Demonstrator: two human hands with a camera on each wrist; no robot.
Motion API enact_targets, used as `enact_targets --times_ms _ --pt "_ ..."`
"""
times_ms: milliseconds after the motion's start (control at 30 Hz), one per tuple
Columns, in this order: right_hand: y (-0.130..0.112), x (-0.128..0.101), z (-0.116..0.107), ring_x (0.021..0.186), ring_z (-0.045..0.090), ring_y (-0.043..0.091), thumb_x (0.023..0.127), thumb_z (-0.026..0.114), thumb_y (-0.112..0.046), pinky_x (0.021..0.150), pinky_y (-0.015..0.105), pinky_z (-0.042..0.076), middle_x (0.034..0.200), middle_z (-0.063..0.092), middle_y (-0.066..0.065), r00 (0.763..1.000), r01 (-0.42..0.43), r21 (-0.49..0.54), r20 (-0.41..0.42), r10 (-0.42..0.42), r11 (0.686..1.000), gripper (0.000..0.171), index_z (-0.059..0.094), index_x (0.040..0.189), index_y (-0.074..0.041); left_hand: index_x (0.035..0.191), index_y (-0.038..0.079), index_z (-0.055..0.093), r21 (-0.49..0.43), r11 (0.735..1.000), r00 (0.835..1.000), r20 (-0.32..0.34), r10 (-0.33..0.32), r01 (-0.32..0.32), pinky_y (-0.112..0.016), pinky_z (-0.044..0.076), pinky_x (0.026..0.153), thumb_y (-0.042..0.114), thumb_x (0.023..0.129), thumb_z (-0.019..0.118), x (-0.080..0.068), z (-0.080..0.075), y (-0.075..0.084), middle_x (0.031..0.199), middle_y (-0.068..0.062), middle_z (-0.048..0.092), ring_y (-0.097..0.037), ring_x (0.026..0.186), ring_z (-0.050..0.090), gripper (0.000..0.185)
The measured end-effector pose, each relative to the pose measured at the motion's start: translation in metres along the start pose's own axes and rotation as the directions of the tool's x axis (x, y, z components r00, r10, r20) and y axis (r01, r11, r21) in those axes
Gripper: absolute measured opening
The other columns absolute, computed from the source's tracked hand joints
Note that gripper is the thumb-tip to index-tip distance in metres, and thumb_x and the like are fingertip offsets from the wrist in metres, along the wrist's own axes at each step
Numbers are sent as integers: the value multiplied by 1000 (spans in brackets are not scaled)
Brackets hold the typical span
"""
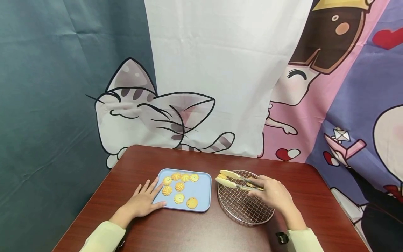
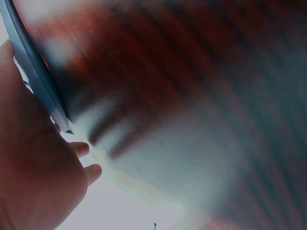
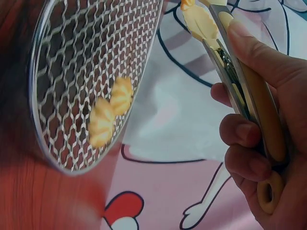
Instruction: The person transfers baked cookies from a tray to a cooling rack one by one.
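Note:
My right hand (image 1: 273, 191) grips a pair of tongs (image 3: 263, 110) with yellow tips, fingers curled round the handles. Between the tips is a golden swirled cookie (image 1: 222, 176), over the left edge of a round wire rack (image 1: 245, 208). Two more cookies (image 3: 102, 123) lie on the rack, partly hidden behind the tongs in the head view. Spread out straight, the fingers of my left hand (image 1: 143, 201) touch the left side of a light blue tray (image 1: 199, 189), the thumb by its near left corner. Several cookies (image 1: 179, 186) lie on the tray, mostly towards its left.
Tray and rack stand side by side on a dark red-brown wooden table (image 1: 176, 231), a narrow gap between them. Behind the table hangs a cloth backdrop (image 1: 226, 70) printed with cartoon figures.

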State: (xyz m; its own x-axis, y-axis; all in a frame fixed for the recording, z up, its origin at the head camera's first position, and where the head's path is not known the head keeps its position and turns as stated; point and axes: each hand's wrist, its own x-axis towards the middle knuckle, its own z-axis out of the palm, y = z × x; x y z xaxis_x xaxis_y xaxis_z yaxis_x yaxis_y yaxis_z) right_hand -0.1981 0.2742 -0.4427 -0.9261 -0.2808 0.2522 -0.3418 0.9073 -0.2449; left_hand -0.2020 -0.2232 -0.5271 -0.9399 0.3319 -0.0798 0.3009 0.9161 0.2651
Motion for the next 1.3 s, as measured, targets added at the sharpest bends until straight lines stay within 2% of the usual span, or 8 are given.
enact_targets --times_ms 100,200,300,467,633,900,1100,1300 --pt "6 -2 -2 78 64 18 78 86 -42 59 37 48 101 67 -10 1000 -11 1 1 11 1000 50 75 124 -29 159 15 35 1 1000 1000 4 -1 1 -69 11 118 71 95 49 0 -1 1 169 -14 18 -48 151 16 86" --pt "12 -4 -4 70 55 13 77 87 -42 55 33 42 92 64 -11 1000 -13 5 -5 13 1000 48 76 122 -28 159 15 34 -1 1000 1000 5 0 0 -70 11 117 70 95 50 -1 -2 2 169 -14 18 -49 151 16 86" --pt "18 -7 -5 69 54 13 77 87 -42 55 33 41 91 64 -10 1000 -16 -1 -19 16 1000 49 77 121 -24 159 15 35 1 1000 1000 1 1 -1 -70 11 117 69 95 50 -1 -2 2 169 -14 18 -49 151 17 85" --pt "26 -12 -7 73 60 15 77 86 -43 56 35 43 97 67 -11 999 -34 -6 -25 34 999 50 77 121 -21 159 14 35 -5 1000 1000 -4 5 -5 -70 11 117 69 95 50 -2 -3 4 168 -14 18 -49 151 17 85" --pt "32 -14 -7 70 53 12 78 86 -42 55 34 41 87 59 -15 999 -40 -14 -23 39 999 50 76 122 -22 158 12 36 -24 1000 1000 -12 14 -14 -71 11 116 67 95 53 -2 -2 3 167 -16 20 -51 150 18 85" --pt "39 -18 -7 68 50 12 78 86 -42 55 34 38 85 59 -10 998 -60 -18 -10 60 998 50 76 123 -25 158 12 37 -34 999 1000 -15 14 -15 -70 10 116 67 95 53 0 2 0 167 -16 20 -50 150 17 85" --pt "45 -19 -5 68 51 13 77 87 -42 56 34 39 85 61 -8 998 -65 -19 -19 65 998 53 76 123 -19 158 13 36 -20 999 999 -38 25 -26 -70 11 116 71 94 50 0 6 -2 167 -16 21 -50 150 19 87" --pt "49 -20 -2 69 54 14 77 87 -40 56 35 40 88 64 -6 997 -77 -22 -23 77 997 53 76 123 -17 157 10 39 -44 998 998 -40 39 -41 -73 11 114 67 95 53 -2 3 0 166 -19 23 -53 148 19 85"
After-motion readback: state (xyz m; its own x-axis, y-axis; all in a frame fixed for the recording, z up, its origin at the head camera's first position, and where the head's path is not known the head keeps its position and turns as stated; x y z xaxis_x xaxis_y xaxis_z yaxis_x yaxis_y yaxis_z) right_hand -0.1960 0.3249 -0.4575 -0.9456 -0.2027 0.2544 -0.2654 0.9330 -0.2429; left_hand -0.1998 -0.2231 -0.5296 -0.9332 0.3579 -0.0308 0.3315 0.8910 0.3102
